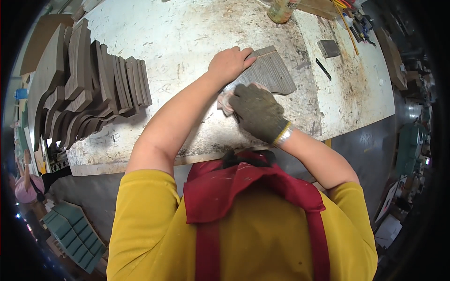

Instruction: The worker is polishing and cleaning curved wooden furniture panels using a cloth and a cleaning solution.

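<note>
A flat grey board with streaked wood grain (269,70) lies on the worktable, one side of it curved. My bare left hand (228,65) holds it at its far left part, the thumb lying across the top and the fingers partly hidden at the edge. On my right hand (259,114) is a dark knitted glove. Its fingers are closed around a crumpled pinkish-white cloth (226,104), pressed against the board's near left part. Glove and cloth cover that corner of the board.
Many similar curved grey pieces (77,89) stand stacked at the table's left. Toward the right lie a small grey block (329,48) and a black strip (323,69). A jar (281,11) stands at the back. Another person (29,187) is far left, beside a green bin (75,236).
</note>
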Motion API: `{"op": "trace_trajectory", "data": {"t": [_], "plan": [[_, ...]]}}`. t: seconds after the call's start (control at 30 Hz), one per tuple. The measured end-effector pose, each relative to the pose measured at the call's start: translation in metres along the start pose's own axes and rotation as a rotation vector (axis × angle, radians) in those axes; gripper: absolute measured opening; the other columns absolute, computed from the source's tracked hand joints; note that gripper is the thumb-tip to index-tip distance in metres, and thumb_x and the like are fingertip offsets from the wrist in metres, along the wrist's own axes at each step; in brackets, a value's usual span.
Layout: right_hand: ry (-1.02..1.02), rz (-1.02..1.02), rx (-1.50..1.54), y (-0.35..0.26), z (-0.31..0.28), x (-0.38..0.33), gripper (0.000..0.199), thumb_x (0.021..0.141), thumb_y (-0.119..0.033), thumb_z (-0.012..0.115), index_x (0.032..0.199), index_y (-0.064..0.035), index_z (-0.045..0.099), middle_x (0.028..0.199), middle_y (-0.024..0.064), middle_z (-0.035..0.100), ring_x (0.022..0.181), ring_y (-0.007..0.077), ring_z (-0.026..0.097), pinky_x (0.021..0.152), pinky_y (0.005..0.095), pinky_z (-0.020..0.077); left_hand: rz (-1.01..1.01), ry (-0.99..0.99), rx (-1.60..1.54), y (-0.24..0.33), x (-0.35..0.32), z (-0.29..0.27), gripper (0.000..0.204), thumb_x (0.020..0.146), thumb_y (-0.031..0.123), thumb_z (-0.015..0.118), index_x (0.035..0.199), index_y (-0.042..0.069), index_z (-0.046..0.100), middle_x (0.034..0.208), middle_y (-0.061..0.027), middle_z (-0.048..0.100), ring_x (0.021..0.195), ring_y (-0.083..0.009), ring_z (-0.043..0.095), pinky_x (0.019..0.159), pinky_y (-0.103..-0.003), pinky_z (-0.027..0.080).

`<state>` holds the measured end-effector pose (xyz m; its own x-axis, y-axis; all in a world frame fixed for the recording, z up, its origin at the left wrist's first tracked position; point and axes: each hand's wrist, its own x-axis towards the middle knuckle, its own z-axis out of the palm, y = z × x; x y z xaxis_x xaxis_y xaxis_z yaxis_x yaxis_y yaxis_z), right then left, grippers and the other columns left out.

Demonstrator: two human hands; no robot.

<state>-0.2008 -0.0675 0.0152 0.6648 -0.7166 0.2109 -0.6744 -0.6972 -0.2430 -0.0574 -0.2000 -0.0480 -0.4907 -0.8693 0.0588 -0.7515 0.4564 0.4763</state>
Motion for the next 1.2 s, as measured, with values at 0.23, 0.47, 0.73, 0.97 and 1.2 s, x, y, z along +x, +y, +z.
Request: {"op": "trace_trajectory", "data": {"t": [0.23, 0.47, 0.73, 0.97, 1.2], "plan": [[-0.471, 0.068, 0.142, -0.029, -0.019, -0.032, 0.023, 0.080, -0.011, 0.062, 0.103, -0.0095, 0.065, 0.094, 0.0118, 0.061, 0.089, 0.0306, 0.063, 0.077, 0.0400, 0.0516, 0.024, 0.007, -0.020, -0.007, 0.004, 0.007, 0.041, 0.100, 0.047, 0.046, 0.121, 0.017, 0.063, 0.094, -0.0184, 0.066, 0.089, -0.0382, 0.065, 0.077, -0.047, 0.054], [-0.013, 0.141, 0.131, -0.012, -0.039, 0.020, 0.024, 0.084, -0.013, 0.062, 0.108, -0.0118, 0.064, 0.099, 0.0114, 0.060, 0.093, 0.0313, 0.060, 0.082, 0.0425, 0.0477, 0.006, 0.030, -0.051, -0.006, 0.003, 0.007, 0.042, 0.100, 0.049, 0.045, 0.121, 0.018, 0.063, 0.096, -0.0168, 0.067, 0.091, -0.0371, 0.066, 0.078, -0.046, 0.054], [-0.542, 0.261, 0.349, -0.013, -0.018, -0.058, 0.043, 0.083, -0.022, 0.070, 0.123, -0.0079, 0.064, 0.111, 0.0159, 0.063, 0.110, 0.0348, 0.059, 0.097, 0.0457, 0.0453, 0.009, -0.007, -0.063, -0.007, 0.002, 0.005, 0.042, 0.100, 0.048, 0.045, 0.120, 0.016, 0.064, 0.098, -0.0179, 0.067, 0.093, -0.0374, 0.065, 0.080, -0.046, 0.053], [0.018, 1.003, 0.662, 0.095, -0.061, -0.084, 0.044, 0.089, -0.021, 0.067, 0.127, 0.0003, 0.060, 0.121, 0.0194, 0.065, 0.108, 0.0249, 0.064, 0.086, 0.0360, 0.0532, -0.009, 0.005, -0.055, -0.003, 0.002, 0.000, 0.041, 0.101, 0.047, 0.044, 0.117, 0.015, 0.065, 0.097, -0.0184, 0.067, 0.092, -0.0380, 0.065, 0.080, -0.046, 0.053], [-0.041, 0.754, 0.495, 0.146, -0.040, -0.091, 0.048, 0.086, -0.022, 0.063, 0.127, 0.0018, 0.059, 0.116, 0.0203, 0.067, 0.107, 0.0297, 0.064, 0.094, 0.0374, 0.0494, -0.085, -0.002, -0.025, -0.002, -0.009, -0.003, 0.039, 0.101, 0.041, 0.048, 0.117, 0.011, 0.066, 0.101, -0.0201, 0.066, 0.097, -0.0385, 0.063, 0.083, -0.045, 0.051]]}}
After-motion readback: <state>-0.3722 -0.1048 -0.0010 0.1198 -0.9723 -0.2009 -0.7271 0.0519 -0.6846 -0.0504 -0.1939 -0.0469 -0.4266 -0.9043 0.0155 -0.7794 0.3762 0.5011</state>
